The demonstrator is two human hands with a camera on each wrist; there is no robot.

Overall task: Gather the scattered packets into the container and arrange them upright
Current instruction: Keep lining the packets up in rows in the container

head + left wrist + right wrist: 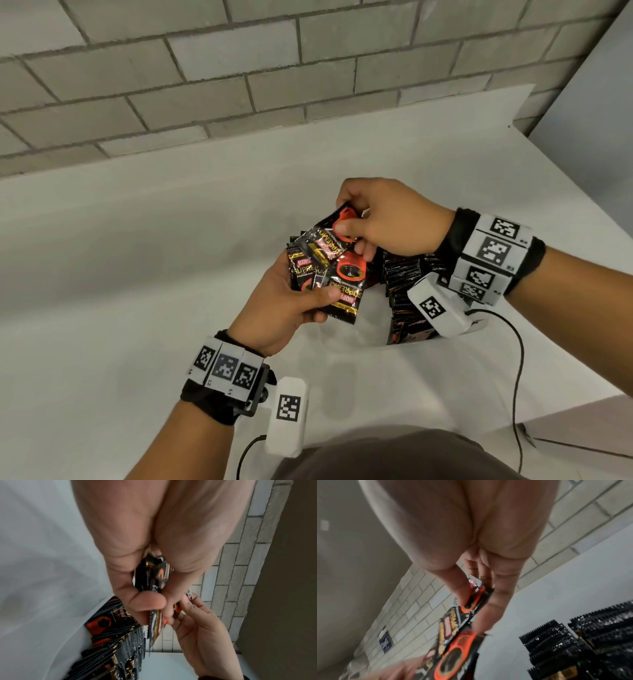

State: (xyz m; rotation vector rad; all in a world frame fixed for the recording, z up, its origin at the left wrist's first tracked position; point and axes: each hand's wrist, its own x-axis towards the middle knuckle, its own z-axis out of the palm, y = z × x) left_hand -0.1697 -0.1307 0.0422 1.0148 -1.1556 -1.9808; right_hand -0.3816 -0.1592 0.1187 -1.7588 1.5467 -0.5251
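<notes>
Left hand gripping packets, right hand pinching top packet, container hidden

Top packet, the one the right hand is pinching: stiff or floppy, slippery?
Probably floppy: the top packet bends where the right hand pinches its end. Likely slick: its glossy film shines in the right wrist view. Probably light, since the left hand holds a fanned bunch easily.

container: nearly invisible | upright packets: partly behind right hand
</notes>
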